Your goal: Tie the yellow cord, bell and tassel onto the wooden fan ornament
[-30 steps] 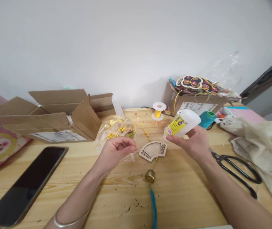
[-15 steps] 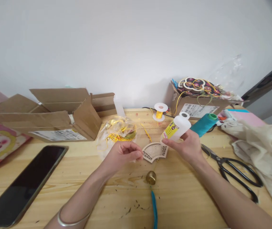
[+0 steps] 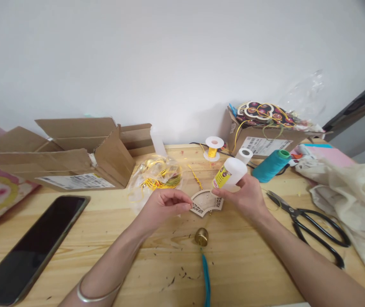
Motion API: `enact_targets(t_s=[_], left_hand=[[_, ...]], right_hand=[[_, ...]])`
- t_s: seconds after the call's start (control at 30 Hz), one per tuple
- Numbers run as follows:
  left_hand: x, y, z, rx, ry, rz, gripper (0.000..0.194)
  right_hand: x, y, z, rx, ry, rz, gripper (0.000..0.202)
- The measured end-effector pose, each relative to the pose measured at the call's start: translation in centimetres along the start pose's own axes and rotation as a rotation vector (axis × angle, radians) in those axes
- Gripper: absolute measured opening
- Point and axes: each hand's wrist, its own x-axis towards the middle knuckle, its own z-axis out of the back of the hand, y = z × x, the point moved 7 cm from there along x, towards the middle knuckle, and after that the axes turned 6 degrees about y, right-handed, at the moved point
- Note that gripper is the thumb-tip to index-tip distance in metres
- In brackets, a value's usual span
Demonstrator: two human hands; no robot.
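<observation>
My right hand [image 3: 249,194] is wrapped round a white glue bottle [image 3: 237,170] with a yellow label. The bottle is tilted, its lower end pointing down to the left above a fan-shaped wooden pendant [image 3: 206,201]. This pendant has openwork sides and a yellow cord [image 3: 195,177] at its top. Thumb and forefinger of my left hand [image 3: 166,204] pinch together at the pendant's left corner. Nearer to me lies a brass bell [image 3: 201,237] with a teal tassel [image 3: 206,277]. What sits at the bottle's tip is too small to make out.
Behind are a plastic bag of yellow cords [image 3: 161,175], a yellow thread spool [image 3: 212,151], a white roll [image 3: 244,154] and a teal thread cone [image 3: 270,166]. Scissors [image 3: 294,212] and cream cloth [image 3: 345,192] lie right; a phone [image 3: 32,251] and open cardboard box [image 3: 108,162] left.
My right hand has brought the glue bottle slightly left and lower over the pendant, uncovering the white roll behind it. My left hand stays at the pendant's corner.
</observation>
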Motion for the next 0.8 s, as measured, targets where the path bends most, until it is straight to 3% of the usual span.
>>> enact_targets(t_s=[0.27,0.6,0.8], left_hand=[[-0.1,0.2,0.1,0.002,0.006,0.012,0.011],[-0.4,0.9,-2.9,0.334,0.294,0.007,0.014],[-0.2,0.9,-2.8,0.351,0.299,-0.049,0.014]], right_hand=[[0.0,-0.1,-0.4,-0.030,0.040,0.031,0.040],[0.0,0.2,-0.1,0.017,0.024,0.046,0.037],[0.1,0.2,0.3,0.058,-0.007,0.056,0.038]])
